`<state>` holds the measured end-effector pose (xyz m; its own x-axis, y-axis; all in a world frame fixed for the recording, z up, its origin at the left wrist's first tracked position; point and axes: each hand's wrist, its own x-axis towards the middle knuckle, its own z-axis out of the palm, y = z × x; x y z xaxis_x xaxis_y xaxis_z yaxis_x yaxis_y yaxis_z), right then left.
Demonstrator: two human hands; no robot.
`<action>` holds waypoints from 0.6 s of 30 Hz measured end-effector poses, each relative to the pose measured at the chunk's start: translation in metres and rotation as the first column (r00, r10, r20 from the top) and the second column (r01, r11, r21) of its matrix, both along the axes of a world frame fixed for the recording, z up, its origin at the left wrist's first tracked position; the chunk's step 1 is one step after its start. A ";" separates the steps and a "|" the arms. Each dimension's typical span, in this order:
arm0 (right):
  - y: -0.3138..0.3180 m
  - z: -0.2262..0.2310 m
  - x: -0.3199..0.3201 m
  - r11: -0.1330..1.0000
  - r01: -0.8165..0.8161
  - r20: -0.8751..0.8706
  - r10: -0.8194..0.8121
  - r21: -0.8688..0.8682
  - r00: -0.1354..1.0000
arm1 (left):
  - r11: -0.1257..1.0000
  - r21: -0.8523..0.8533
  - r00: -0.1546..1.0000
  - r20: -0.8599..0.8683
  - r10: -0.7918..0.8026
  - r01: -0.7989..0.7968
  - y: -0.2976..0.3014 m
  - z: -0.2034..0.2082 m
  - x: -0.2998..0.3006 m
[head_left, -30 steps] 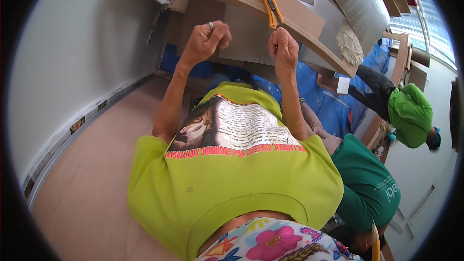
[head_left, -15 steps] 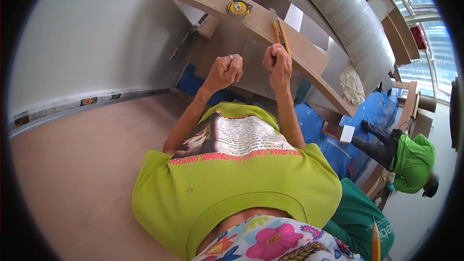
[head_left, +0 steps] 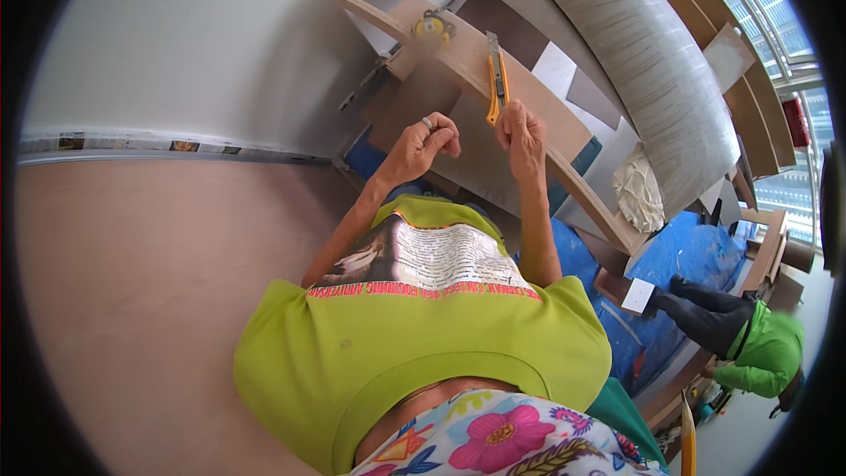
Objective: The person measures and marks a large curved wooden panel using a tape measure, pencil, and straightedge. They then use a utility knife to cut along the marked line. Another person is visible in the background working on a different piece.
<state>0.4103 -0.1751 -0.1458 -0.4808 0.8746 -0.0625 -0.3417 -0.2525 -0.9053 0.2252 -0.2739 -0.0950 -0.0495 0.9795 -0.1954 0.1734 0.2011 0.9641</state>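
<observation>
My right hand is closed, with its fingers at the lower end of an orange utility knife. The knife points away from me in front of a wooden panel, its metal blade end uppermost. To its left, my left hand, with a ring on one finger, is curled with thumb and forefinger together; anything inside is hidden. Both hands are raised in front of my chest, apart from each other. Beyond them a yellow and black tape measure rests on the wooden frame.
A large grey curved panel lies beyond the frame, with a crumpled cream cloth beside it. Blue sheeting covers floor at right, where a person in green stands bent. A pale wall rises at left.
The view has turned slightly. My right hand has moved a little right and down, and the knife stands more upright in view. My left hand's fingers have turned inward. The person in green has shifted.
</observation>
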 end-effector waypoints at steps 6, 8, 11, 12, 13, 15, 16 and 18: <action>-0.001 0.023 0.000 1.000 0.020 0.010 -0.020 -0.019 1.000 | 0.992 -0.106 0.995 -0.058 -0.082 0.076 0.003 -0.001 -0.008; -0.004 0.021 -0.006 0.999 0.030 -0.006 -0.030 -0.032 1.000 | 0.975 -0.195 0.993 -0.030 -0.111 0.103 0.003 -0.003 -0.018; -0.007 0.016 -0.013 0.998 0.065 -0.020 -0.065 -0.027 0.998 | 0.983 -0.153 0.991 -0.070 -0.116 0.104 0.010 0.000 -0.023; -0.008 0.015 -0.016 0.997 0.080 -0.020 -0.080 -0.020 0.997 | 0.996 -0.013 0.992 -0.089 -0.089 0.089 0.014 0.002 -0.018; -0.009 0.014 -0.017 0.995 0.098 -0.018 -0.099 -0.016 0.995 | 0.989 0.126 0.993 -0.102 -0.065 0.077 0.016 0.004 -0.016; -0.010 0.014 -0.025 0.989 0.140 0.002 -0.140 -0.044 0.990 | 0.994 0.066 0.995 -0.066 -0.081 0.085 0.018 -0.003 -0.029; -0.008 0.016 -0.034 0.984 0.169 0.016 -0.169 -0.053 0.986 | 0.994 0.040 0.994 -0.044 -0.096 0.098 0.022 -0.007 -0.040; -0.001 0.017 -0.052 0.978 0.209 0.041 -0.208 -0.025 0.977 | 0.988 -0.067 0.990 0.003 -0.140 0.140 0.031 -0.010 -0.067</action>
